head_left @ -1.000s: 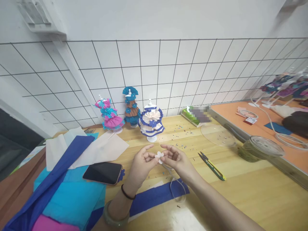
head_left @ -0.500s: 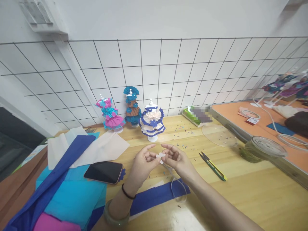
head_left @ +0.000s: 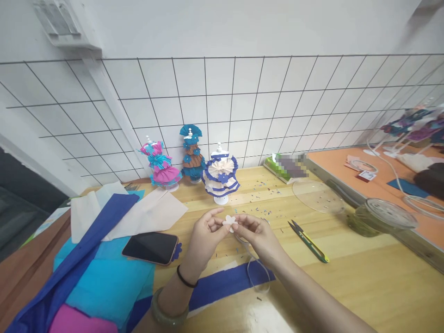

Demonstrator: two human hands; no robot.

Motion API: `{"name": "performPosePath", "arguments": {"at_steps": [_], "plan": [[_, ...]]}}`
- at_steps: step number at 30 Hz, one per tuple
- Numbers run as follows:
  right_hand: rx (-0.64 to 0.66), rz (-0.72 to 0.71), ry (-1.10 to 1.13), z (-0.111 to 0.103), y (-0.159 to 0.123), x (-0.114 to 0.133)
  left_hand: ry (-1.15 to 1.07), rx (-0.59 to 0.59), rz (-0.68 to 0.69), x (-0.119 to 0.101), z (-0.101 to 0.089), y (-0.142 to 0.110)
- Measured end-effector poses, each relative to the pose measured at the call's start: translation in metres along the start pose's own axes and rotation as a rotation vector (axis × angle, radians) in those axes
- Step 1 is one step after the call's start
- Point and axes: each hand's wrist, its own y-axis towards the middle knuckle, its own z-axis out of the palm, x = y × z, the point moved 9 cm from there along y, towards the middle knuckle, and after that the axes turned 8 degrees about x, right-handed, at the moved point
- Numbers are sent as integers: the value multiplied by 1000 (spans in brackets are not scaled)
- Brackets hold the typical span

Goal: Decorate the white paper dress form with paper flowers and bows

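Note:
Between my two hands is a small white paper flower (head_left: 229, 222), pinched at its edges just above the table. My left hand (head_left: 209, 232) grips its left side between thumb and fingers. On the right side, my right hand (head_left: 255, 232) does the same, thumb towards me. Behind them stands a mini dress form in a white and blue crepe paper dress (head_left: 221, 178) with a blue flower at its waist. A thin white cord (head_left: 259, 277) loops below my right hand, over a strip of blue crepe paper (head_left: 222, 286).
Yellow-green thread snips (head_left: 308, 241) lie to the right, near a clear plastic disc (head_left: 317, 196). A phone (head_left: 151, 247) and crepe paper sheets (head_left: 100, 282) cover the left. Two more dressed forms, pink (head_left: 163, 166) and teal-brown (head_left: 193, 157), stand at the back. Paper scraps dot the table.
The white flower has tilted more upright and shows its petals more fully. My right fingers have drawn in closer around it. The whole view has shifted slightly.

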Motion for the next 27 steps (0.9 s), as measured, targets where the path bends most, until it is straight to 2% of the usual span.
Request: {"name": "performPosePath", "arguments": {"at_steps": [8, 20, 27], "plan": [[37, -86, -56, -1, 0, 4, 33, 99, -20, 3, 9, 1], [53, -109, -83, 3, -1, 3, -60, 93, -45, 9, 8, 0], [-13, -182, -269, 0, -4, 14, -60, 88, -48, 9, 8, 0]]}}
